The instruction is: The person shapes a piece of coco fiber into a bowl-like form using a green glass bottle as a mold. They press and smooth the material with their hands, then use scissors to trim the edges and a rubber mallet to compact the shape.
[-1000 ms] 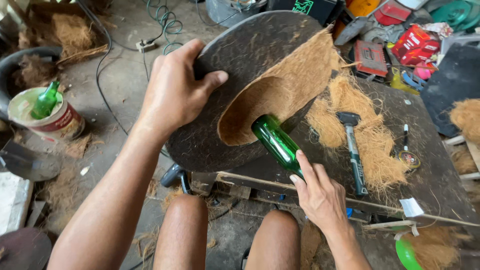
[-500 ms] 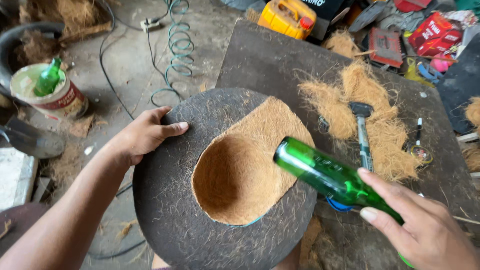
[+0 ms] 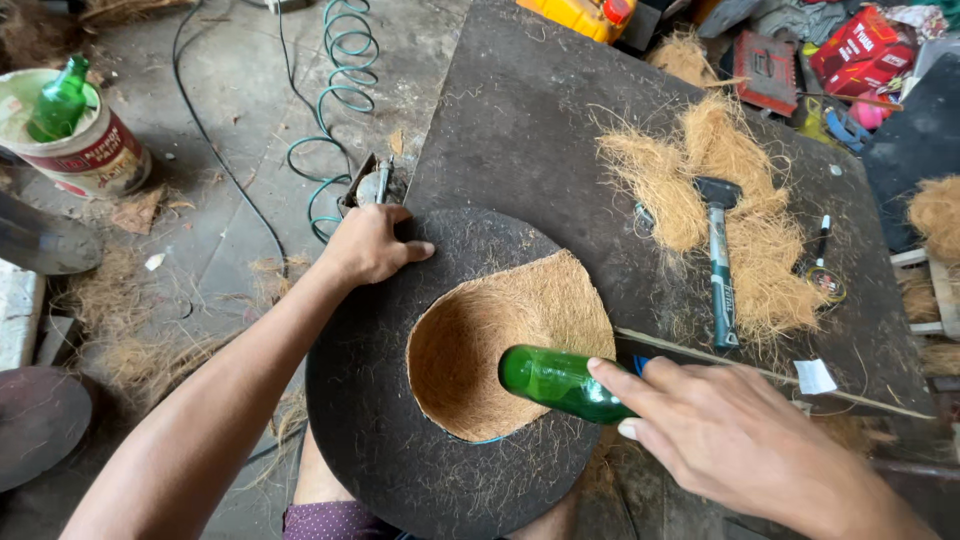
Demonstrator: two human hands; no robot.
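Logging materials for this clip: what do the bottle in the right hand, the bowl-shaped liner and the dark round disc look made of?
Bottle: green glass, glossy with highlights.
Liner: brown plant fibre, probably coconut coir, matted and hairy.
Disc: dark, matte, rigid; possibly metal, unclear.

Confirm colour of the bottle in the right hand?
Green glass bottle, held by the right hand; clearest in the head view.

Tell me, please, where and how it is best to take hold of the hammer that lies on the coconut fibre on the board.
Grip the hammer by its long green-and-black handle, probably near the middle, coming from above. It lies flat on the loose fibre pile, head away from the person, handle end pointing toward them and free. The right hand is nearest but holds the green bottle; the left hand rests on the round mould's rim.
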